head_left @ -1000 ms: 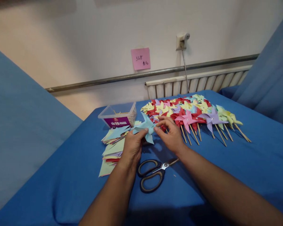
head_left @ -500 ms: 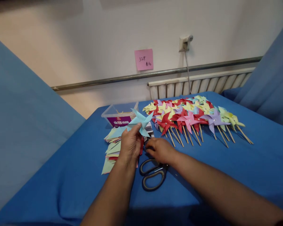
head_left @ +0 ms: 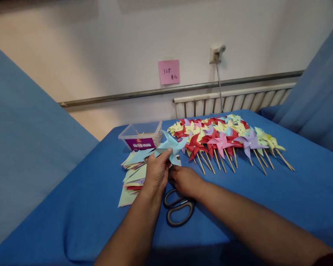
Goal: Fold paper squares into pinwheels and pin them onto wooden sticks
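A light blue paper pinwheel, with no stick visible on it, is pinched by its near side between the thumb and fingers of my left hand. Just right of it and lower, my right hand is curled with its fingertips down under the pinwheel; what those fingers hold, if anything, is hidden. Black-handled scissors lie on the blue cloth below my right hand, their blades covered by it. Stacks of coloured paper lie left of my left hand.
A clear plastic box with a purple label and thin sticks inside stands behind the paper. Rows of finished pinwheels on wooden sticks lie at the back right. Blue curtains hang at both sides, and a radiator lines the wall.
My left hand has brought the light blue pinwheel slightly right, closer to my right hand. My right hand has shifted slightly, its fingertips now more hidden.
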Tool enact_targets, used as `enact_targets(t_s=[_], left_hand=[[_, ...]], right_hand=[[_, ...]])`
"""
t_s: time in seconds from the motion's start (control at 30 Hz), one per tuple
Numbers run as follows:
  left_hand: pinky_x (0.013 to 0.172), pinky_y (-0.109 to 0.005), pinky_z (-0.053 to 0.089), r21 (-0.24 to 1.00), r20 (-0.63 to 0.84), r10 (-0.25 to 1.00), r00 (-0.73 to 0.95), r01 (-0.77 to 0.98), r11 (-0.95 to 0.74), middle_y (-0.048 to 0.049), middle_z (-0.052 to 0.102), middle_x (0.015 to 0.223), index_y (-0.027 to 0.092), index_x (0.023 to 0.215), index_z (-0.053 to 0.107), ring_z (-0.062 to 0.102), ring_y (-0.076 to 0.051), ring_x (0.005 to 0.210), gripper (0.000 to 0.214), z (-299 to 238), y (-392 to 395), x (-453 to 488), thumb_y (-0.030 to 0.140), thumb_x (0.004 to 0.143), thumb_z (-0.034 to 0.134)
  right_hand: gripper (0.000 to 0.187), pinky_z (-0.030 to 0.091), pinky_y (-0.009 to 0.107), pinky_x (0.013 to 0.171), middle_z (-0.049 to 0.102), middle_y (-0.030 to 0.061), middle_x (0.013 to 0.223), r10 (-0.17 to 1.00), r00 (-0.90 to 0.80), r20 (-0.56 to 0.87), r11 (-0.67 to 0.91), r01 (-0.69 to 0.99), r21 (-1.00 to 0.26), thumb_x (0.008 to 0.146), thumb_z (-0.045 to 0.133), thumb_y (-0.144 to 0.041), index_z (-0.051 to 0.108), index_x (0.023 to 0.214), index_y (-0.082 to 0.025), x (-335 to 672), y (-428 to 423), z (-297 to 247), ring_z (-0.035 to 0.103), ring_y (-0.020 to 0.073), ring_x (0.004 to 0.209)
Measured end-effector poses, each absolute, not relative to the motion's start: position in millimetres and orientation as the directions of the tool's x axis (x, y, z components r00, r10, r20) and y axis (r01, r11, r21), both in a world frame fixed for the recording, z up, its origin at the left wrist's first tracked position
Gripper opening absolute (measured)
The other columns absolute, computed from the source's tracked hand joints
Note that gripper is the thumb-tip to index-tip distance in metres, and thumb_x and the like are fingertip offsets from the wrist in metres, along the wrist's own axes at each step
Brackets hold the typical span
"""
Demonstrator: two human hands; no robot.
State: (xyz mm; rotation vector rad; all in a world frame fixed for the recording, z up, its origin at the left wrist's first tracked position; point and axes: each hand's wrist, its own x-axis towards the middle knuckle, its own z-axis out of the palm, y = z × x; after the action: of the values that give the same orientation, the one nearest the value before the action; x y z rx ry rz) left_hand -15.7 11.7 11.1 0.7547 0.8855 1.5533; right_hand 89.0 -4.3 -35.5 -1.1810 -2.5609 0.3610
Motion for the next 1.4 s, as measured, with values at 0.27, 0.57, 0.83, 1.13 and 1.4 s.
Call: enact_targets(t_s=[0.27, 0.57, 0.83, 1.13, 1.4], left_hand=[[0.072, -0.030, 0.051, 0.883, 0.021, 0.991, -0.129, -0.462, -0.079, -0.0033, 0.073, 0.078, 0.013, 0.082, 0.070, 0.065, -0.016, 0.068, 0.033, 6.8, 12.4, -14.5, 0.023, 0.055, 0.086], [0.072, -0.030, 0.051, 0.889, 0.012, 0.993, -0.116, -0.453, -0.064, -0.0030, 0.073, 0.078, 0.013, 0.082, 0.071, 0.065, -0.016, 0.068, 0.033, 5.5, 11.1, -13.2, 0.022, 0.055, 0.087], [0.067, -0.028, 0.050, 0.897, -0.001, 0.993, -0.115, -0.439, -0.050, -0.0027, 0.072, 0.074, 0.013, 0.080, 0.072, 0.064, -0.015, 0.064, 0.033, 8.1, 9.1, -11.1, 0.023, 0.052, 0.088], [0.064, -0.028, 0.049, 0.905, -0.017, 0.992, -0.125, -0.424, -0.038, -0.0020, 0.071, 0.071, 0.013, 0.077, 0.071, 0.063, -0.015, 0.060, 0.034, 10.4, 8.2, -10.8, 0.024, 0.050, 0.089], [0.065, -0.028, 0.049, 0.917, -0.003, 0.993, -0.116, -0.397, -0.044, -0.0021, 0.071, 0.072, 0.014, 0.078, 0.071, 0.062, -0.015, 0.061, 0.031, 8.2, 8.5, -9.5, 0.024, 0.053, 0.087]], right_hand=[[0.027, 0.048, 0.031, 0.075, 0.072, 0.0095, 0.112, 0.831, -0.541, 0.126, 0.547, 0.757, -0.359, 0.091, 0.044, -0.016, 0.068, 0.104, -0.018, 86.1, -8.0, -26.8, 0.069, 0.0241, 0.095], [0.028, 0.050, 0.034, 0.081, 0.072, 0.0132, 0.108, 0.819, -0.563, 0.106, 0.571, 0.786, -0.237, 0.084, 0.049, -0.010, 0.069, 0.102, -0.015, 85.9, -13.6, -21.1, 0.069, 0.0273, 0.096], [0.033, 0.051, 0.035, 0.082, 0.073, 0.0129, 0.105, 0.867, -0.488, 0.100, 0.496, 0.825, -0.272, 0.085, 0.046, -0.008, 0.066, 0.110, -0.015, 87.7, -12.1, -23.9, 0.069, 0.0279, 0.096], [0.034, 0.050, 0.036, 0.084, 0.073, 0.0149, 0.105, 0.865, -0.493, 0.093, 0.499, 0.823, -0.273, 0.086, 0.043, -0.008, 0.068, 0.108, -0.014, 89.3, -11.0, -21.7, 0.068, 0.0284, 0.097], [0.035, 0.050, 0.034, 0.080, 0.073, 0.0133, 0.104, 0.858, -0.504, 0.101, 0.509, 0.804, -0.307, 0.084, 0.043, -0.008, 0.065, 0.110, -0.015, 91.3, -11.0, -22.0, 0.069, 0.0276, 0.093]])
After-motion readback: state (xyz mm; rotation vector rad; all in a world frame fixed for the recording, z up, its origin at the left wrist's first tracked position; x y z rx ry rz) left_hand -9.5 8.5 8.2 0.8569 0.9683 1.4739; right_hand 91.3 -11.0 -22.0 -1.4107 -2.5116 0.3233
